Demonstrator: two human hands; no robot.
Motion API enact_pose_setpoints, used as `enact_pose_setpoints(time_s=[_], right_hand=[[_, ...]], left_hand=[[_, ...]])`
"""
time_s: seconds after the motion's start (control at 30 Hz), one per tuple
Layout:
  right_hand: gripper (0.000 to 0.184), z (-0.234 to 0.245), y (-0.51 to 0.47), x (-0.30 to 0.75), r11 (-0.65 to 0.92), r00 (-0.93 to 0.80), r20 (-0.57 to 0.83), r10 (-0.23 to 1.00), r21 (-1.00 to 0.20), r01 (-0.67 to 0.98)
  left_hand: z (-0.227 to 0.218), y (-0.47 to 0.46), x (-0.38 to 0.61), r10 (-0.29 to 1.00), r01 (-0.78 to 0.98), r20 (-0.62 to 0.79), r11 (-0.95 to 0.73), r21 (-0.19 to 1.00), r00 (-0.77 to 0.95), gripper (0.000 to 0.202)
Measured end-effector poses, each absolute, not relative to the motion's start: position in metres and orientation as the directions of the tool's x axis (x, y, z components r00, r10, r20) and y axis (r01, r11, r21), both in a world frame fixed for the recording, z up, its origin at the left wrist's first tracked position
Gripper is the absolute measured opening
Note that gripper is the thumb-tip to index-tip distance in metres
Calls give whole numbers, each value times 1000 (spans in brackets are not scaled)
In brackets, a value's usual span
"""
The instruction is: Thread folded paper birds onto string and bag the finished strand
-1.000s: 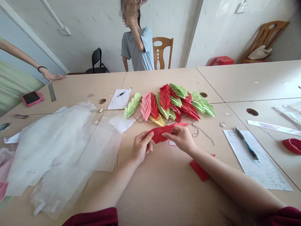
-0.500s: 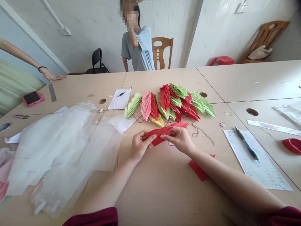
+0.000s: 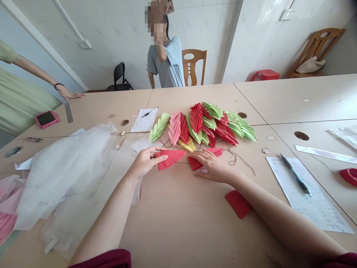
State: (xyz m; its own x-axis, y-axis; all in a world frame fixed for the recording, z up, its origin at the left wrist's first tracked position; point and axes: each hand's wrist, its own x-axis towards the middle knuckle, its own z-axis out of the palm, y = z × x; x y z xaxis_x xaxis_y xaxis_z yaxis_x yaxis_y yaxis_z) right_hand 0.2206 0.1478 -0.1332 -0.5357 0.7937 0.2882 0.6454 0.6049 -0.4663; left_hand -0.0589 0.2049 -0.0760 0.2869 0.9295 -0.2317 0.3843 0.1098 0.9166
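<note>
My left hand (image 3: 143, 162) pinches a folded red paper piece (image 3: 170, 159) between thumb and fingers, its pointed end facing right. My right hand (image 3: 213, 165) rests with fingers stretched out over a second red folded paper (image 3: 193, 163) on the table, thumb apart from the fingers. Part of that paper is hidden under the hand, and a red tip (image 3: 216, 151) shows behind the fingers. Another red paper piece (image 3: 239, 203) lies partly beneath my right forearm. Beyond both hands is a heap of folded paper leaves (image 3: 196, 121) in red, green, pink and yellow, with dark thread (image 3: 232, 158) beside it.
Translucent sheets (image 3: 69, 167) cover the left of the table. At right lie a written paper (image 3: 315, 208), a pen (image 3: 295, 175) and a red tape roll (image 3: 349, 176). A person (image 3: 166, 63) stands across the table; another person's hand (image 3: 68, 93) rests at the far left edge.
My hands have moved apart. The left one has carried a red folded paper leftward, while the right has loosened its pinch and lies over another red paper. The view has shifted slightly.
</note>
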Motion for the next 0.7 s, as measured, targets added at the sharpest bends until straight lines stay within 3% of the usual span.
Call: enact_pose_setpoints(time_s=[0.17,0.5,0.7], right_hand=[[60,-132,148,221,584,-498,305,812,-414,699],[55,-135,148,224,539,-462,278,842,-447,714],[29,-127,147,226,542,-483,251,839,-451,709]], left_hand=[[-66,209,-74,908,512,-285,96,854,306,45],[-74,217,-91,821,551,-395,121,826,412,43],[-85,218,-88,844,541,-379,129,831,380,46]])
